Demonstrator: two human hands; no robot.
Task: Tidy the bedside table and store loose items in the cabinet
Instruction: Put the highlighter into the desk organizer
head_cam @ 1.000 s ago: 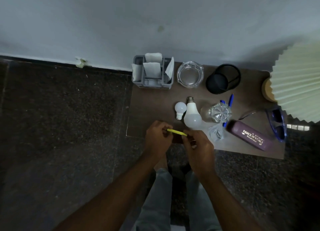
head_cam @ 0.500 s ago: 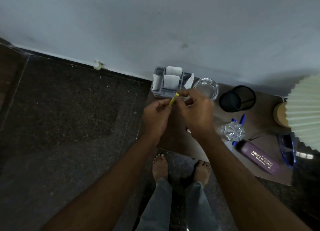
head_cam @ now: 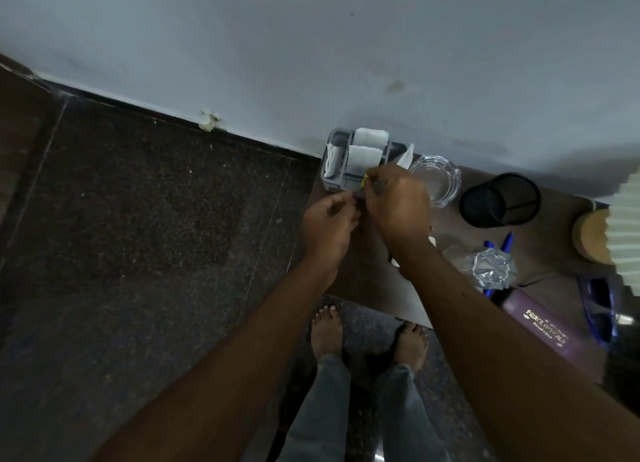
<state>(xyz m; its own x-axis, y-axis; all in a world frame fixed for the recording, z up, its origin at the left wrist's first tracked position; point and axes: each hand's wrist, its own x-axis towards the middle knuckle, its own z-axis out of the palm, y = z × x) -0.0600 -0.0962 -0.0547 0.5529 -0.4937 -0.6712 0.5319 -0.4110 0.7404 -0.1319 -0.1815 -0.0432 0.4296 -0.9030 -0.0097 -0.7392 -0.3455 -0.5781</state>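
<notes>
My right hand [head_cam: 398, 202] pinches a small yellow item [head_cam: 363, 181], of which only the tip shows, at the front right of the grey organizer [head_cam: 341, 181] at the bedside table's [head_cam: 360, 274] back left corner. White folded papers [head_cam: 363, 156] stand in the organizer's compartments. My left hand [head_cam: 329, 224] hovers just left of the right one, fingers loosely curled, with nothing seen in them. My right forearm hides the light bulbs.
Along the wall stand a glass ashtray [head_cam: 441, 179] and a black mesh cup [head_cam: 500, 200]. Blue pens [head_cam: 506, 242], a crystal glass piece [head_cam: 493, 267], a purple glasses case [head_cam: 543, 326] and blue sunglasses [head_cam: 599, 309] lie to the right. A pleated lamp [head_cam: 627, 233] overhangs the right edge.
Both hands carried the yellow item from the table's front edge to the organizer. My left hand let go of it; the right hand alone keeps it now.
</notes>
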